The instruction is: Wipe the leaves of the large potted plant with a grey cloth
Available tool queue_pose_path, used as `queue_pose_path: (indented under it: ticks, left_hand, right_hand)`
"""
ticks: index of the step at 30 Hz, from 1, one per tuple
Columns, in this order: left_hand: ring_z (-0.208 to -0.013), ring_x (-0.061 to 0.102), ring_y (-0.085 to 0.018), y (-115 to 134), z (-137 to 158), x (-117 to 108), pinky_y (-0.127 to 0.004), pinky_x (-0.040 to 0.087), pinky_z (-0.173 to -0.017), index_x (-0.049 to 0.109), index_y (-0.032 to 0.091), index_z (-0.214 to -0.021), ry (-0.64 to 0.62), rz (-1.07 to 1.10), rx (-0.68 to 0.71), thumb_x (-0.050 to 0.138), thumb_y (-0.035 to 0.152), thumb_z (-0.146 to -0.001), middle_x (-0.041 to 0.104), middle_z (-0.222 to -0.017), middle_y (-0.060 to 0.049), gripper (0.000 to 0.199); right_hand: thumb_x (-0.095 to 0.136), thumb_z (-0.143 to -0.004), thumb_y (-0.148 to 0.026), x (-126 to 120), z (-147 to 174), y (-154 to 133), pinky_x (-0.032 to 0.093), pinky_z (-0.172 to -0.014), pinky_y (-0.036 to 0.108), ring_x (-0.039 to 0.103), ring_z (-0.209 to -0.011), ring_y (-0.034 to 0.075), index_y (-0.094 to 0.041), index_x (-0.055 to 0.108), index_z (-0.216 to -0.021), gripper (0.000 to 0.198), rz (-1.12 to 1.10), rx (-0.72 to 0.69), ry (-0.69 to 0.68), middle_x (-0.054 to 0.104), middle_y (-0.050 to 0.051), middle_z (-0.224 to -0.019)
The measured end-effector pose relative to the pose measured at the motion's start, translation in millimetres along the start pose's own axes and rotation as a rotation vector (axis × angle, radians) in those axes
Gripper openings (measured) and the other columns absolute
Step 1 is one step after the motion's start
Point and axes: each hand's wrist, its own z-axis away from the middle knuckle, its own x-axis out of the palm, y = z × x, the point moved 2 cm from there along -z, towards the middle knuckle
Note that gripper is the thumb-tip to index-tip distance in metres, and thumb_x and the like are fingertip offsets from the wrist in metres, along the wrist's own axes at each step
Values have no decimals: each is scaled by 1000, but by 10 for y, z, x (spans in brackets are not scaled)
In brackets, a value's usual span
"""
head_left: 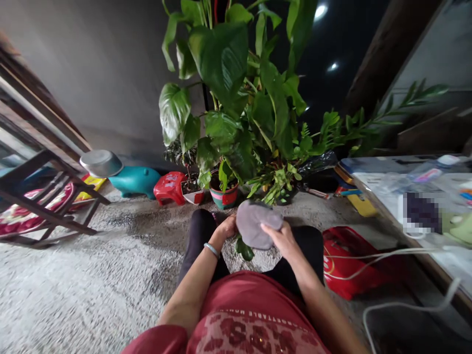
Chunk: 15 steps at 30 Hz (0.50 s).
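Observation:
My right hand (280, 237) grips a soft, rounded grey cloth (254, 221) by its right side, with the thumb lying on top. The cloth is held up over the gap between my knees. Just left of it, my left hand (226, 227) is closed with curled fingers; what they hold, if anything, is hidden. A green leaf (244, 250) shows below the cloth, between my two hands, and its stem is out of sight. Straight ahead stands a tall potted plant with large green leaves (221, 64).
Beyond my knees are a green-and-red pot (224, 197), a red plastic stool (169, 188) and a teal animal-shaped seat (136, 181) beside a metal basin (101, 163). A wooden chair (47, 196) stands left. On the right are a red bag (350, 260), white cables and a cluttered table (383, 172).

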Motion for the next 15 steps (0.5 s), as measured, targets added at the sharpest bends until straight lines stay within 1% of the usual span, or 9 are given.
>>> queue_pose_path:
  ticks: [2, 4, 6, 8, 9, 10, 11, 13, 15]
  left_hand:
    - [-86, 74, -25, -14, 17, -51, -36, 58, -87, 76, 10, -103, 5, 27, -12, 75, 29, -86, 79, -85, -10, 25]
    - [-83, 74, -24, -12, 35, -74, -35, 58, -86, 76, 11, -105, -22, 37, -17, 75, 26, -85, 78, -82, -8, 25]
    - [-78, 73, -21, -4, 49, -54, -33, 58, -83, 75, 12, -105, -36, 38, -3, 74, 23, -85, 77, -79, -6, 23]
    - [-75, 71, -19, -5, 61, 7, -31, 57, -80, 74, 14, -105, -51, 18, 15, 74, 18, -85, 77, -81, -6, 21]
    - [-74, 71, -19, -9, 67, 46, -31, 57, -79, 74, 14, -106, -62, 3, 17, 73, 16, -85, 77, -81, -7, 21]
    - [-73, 70, -18, -15, 73, 85, -31, 57, -79, 73, 15, -106, -72, -11, 19, 73, 15, -85, 77, -81, -7, 22]
    - [-72, 70, -18, -20, 77, 121, -32, 57, -80, 73, 15, -106, -79, -21, 23, 73, 15, -85, 77, -81, -6, 21]
    - [-74, 71, -19, -26, 81, 169, -33, 57, -83, 74, 15, -105, -86, -30, 38, 73, 16, -84, 77, -81, -6, 21]
    - [-79, 73, -21, -27, 76, 179, -35, 58, -88, 75, 15, -104, -82, -34, 58, 74, 18, -82, 78, -83, -6, 22]
  right_hand:
    - [85, -62, -46, 37, 232, 115, 62, -94, 46, 78, -102, 33, -23, 80, -92, 38, -13, 41, -81, 84, 8, -97]
    - [86, -60, -46, -105, 358, 90, 61, -96, 47, 78, -102, 35, -21, 80, -92, 42, -41, 68, -19, 83, 10, -98]
    - [87, -58, -49, -353, 334, -65, 60, -98, 48, 76, -105, 36, -19, 79, -97, 50, -61, 37, 239, 83, 13, -103]
    - [86, -60, -54, -557, 203, -263, 57, -103, 47, 74, -113, 34, -17, 77, -108, 61, -83, -70, 541, 81, 14, -115]
    - [84, -64, -56, -596, 115, -340, 56, -106, 46, 72, -118, 33, -17, 75, -114, 64, -95, -132, 616, 79, 14, -122]
    - [81, -66, -57, -584, 27, -384, 54, -108, 45, 71, -120, 32, -18, 74, -117, 65, -104, -183, 629, 78, 14, -126]
    - [80, -67, -57, -525, -48, -390, 54, -108, 44, 71, -120, 31, -18, 75, -117, 63, -109, -212, 595, 78, 14, -125]
    - [79, -67, -54, -304, -110, -285, 58, -102, 44, 74, -112, 32, -18, 77, -107, 54, -88, -194, 428, 81, 14, -116]
    - [79, -64, -52, -53, -21, -87, 62, -91, 45, 77, -99, 33, -18, 78, -96, 47, -42, -126, 249, 83, 14, -102]
